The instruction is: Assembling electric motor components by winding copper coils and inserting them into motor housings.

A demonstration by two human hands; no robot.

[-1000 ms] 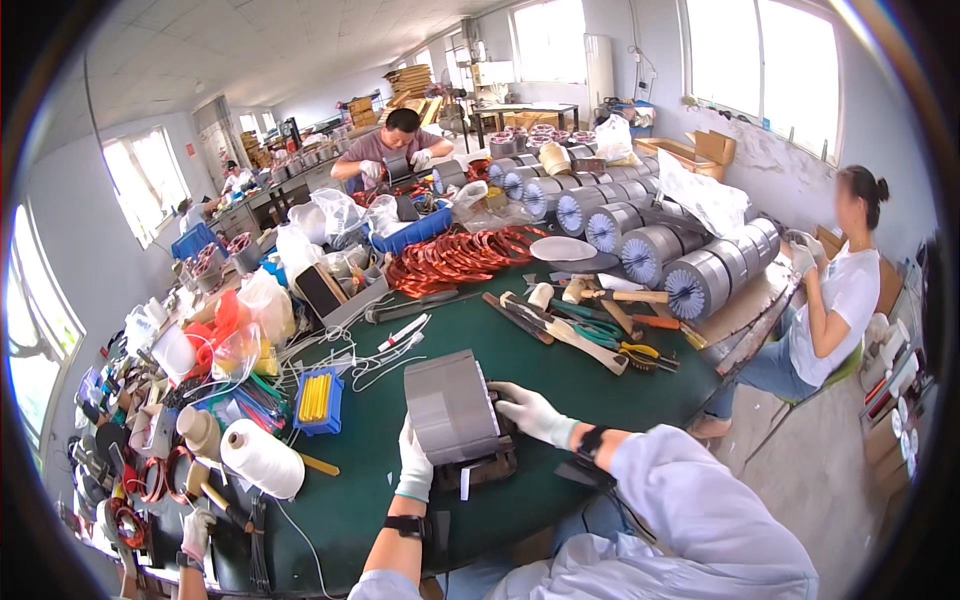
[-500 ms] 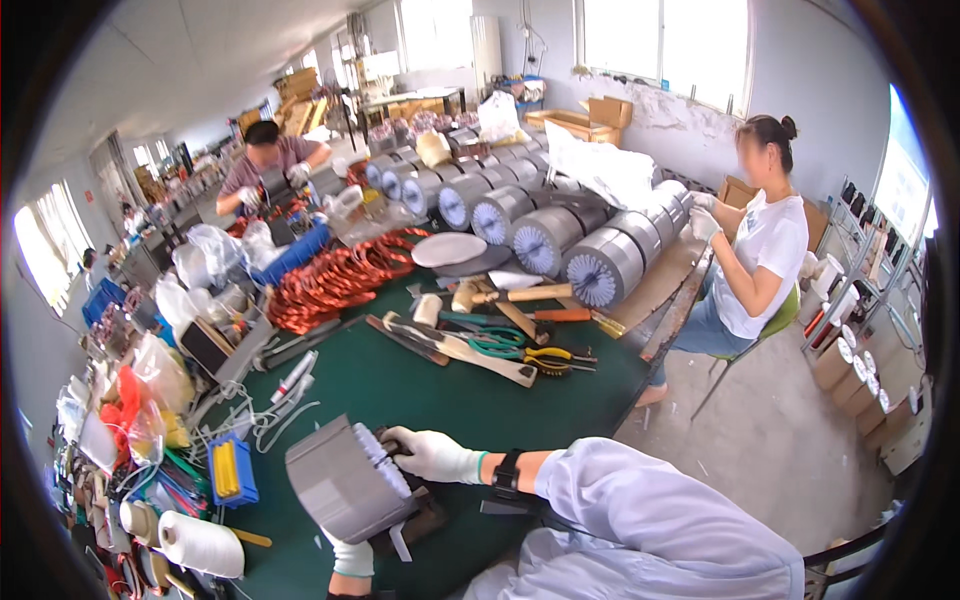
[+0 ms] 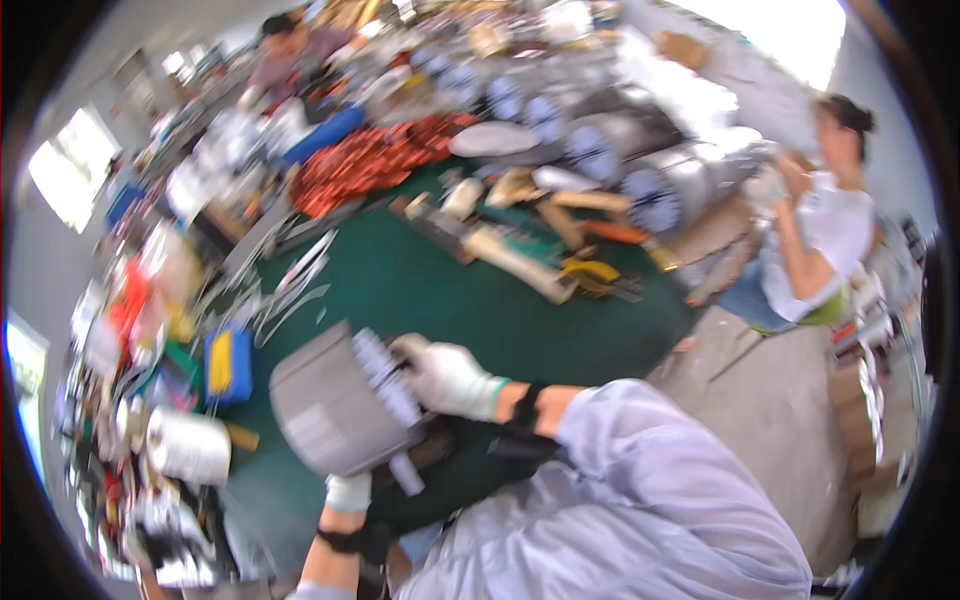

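A grey metal stator core (image 3: pixel 330 400), a thick cylinder, lies on its side on the green table (image 3: pixel 400 270). White slot liners (image 3: pixel 385 378) ring its right end. My right hand (image 3: pixel 450 378), in a white glove, is at that end with its fingers curled on something dark, too blurred to name. A pale strip (image 3: pixel 406 474) sticks out below the end. My left hand (image 3: pixel 348 493), also gloved, is at the cylinder's near side; its fingers are hidden behind the core.
Beyond the core lie hammers (image 3: pixel 515 262) and yellow-handled pliers (image 3: pixel 592 276). Red copper coils (image 3: pixel 370 165) and more stator cores (image 3: pixel 640 135) stand farther back. A blue box (image 3: pixel 229 362) and white thread spool (image 3: pixel 188 447) are at left. A co-worker (image 3: pixel 815 230) sits at right.
My view has tilted and blurred, so the table's far items sit higher and more of my left forearm shows. Both hands stay at the stator core.
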